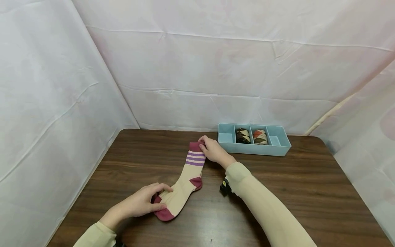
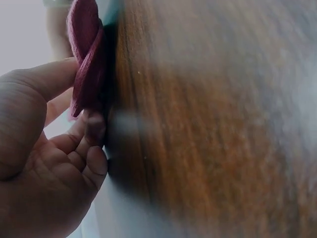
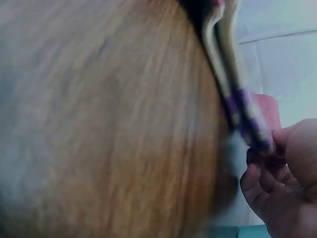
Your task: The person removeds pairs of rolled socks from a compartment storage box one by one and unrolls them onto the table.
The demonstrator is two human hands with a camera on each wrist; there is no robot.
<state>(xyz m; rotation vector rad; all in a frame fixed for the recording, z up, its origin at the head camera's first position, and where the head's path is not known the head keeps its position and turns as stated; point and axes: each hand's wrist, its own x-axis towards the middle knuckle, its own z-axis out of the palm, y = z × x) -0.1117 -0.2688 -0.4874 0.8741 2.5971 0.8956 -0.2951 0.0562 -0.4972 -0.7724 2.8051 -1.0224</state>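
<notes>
A pair of cream socks point(image 1: 185, 176) lies flat across the table, one on top of the other. Maroon marks their cuffs, heels and toes, and purple stripes run below the cuffs. My left hand point(image 1: 140, 200) is at the toe end; in the left wrist view its thumb lies against the maroon toes point(image 2: 88, 47), with fingers on the other side. At the far end my right hand point(image 1: 214, 152) pinches the cuff edge between thumb and fingers. Two layers of sock point(image 3: 230, 64) show edge-on in the right wrist view.
A light blue divided box point(image 1: 254, 149) stands at the back of the wooden table point(image 1: 296, 195), just right of my right hand. Its middle compartments hold a dark patterned rolled sock point(image 1: 243, 136) and an orange-and-brown one point(image 1: 260, 137). White cloth point(image 1: 197, 68) hangs behind and at both sides.
</notes>
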